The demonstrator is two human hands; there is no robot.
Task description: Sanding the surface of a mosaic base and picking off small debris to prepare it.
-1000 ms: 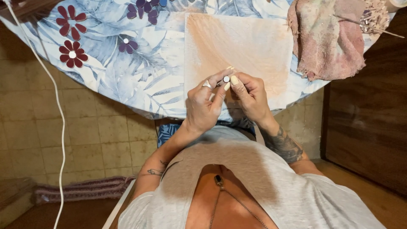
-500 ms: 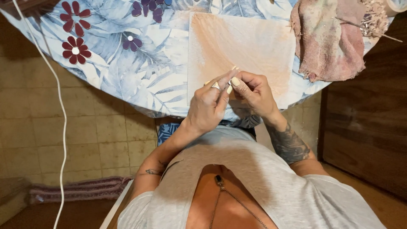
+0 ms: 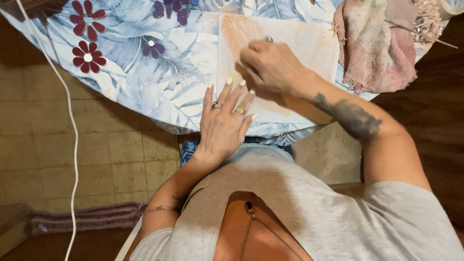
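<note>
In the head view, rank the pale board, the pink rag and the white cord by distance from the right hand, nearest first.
1. Pale board: directly under the right hand, which rests on it.
2. Pink rag: on the table beyond the board's edge, on the person's right side.
3. White cord: hanging over the floor past the left hand, clearly farthest.

two hands [image 3: 224, 121], one board [image 3: 309, 43], one pink cloth [image 3: 374, 48].

Looks like a home: bench under a floral tablecloth [image 3: 145, 72], worn tiled floor [image 3: 111, 164], knitted rug [image 3: 87, 220].
</note>
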